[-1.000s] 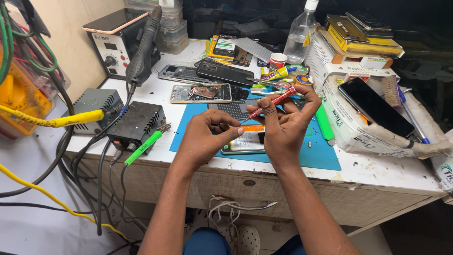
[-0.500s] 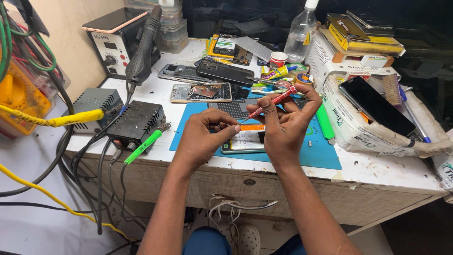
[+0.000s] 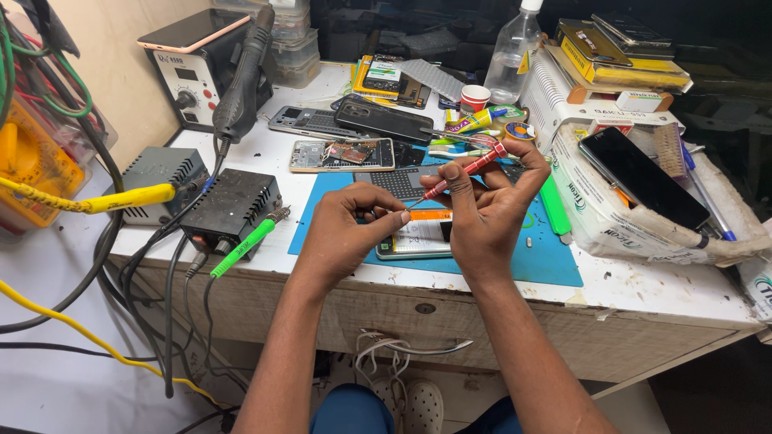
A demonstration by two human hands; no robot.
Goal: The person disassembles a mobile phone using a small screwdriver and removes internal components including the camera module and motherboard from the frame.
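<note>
My right hand (image 3: 482, 213) grips a thin red screwdriver (image 3: 462, 172) that slants down to the left. My left hand (image 3: 346, 229) has its fingers curled, thumb and forefinger pinched at the screwdriver's tip; whether something small sits between them I cannot tell. Both hands hover over an opened phone (image 3: 416, 235) with an orange strip, lying on a blue work mat (image 3: 547, 257).
On the white bench: another opened phone (image 3: 343, 154), a black phone (image 3: 384, 120), a green-handled soldering iron (image 3: 241, 245) by two black boxes, a hot-air station (image 3: 201, 68), a plastic bottle (image 3: 515, 52), a white box with a dark phone (image 3: 639, 177), cables at left.
Both hands stay together over the opened phone with only small finger shifts; the screwdriver keeps its slant.
</note>
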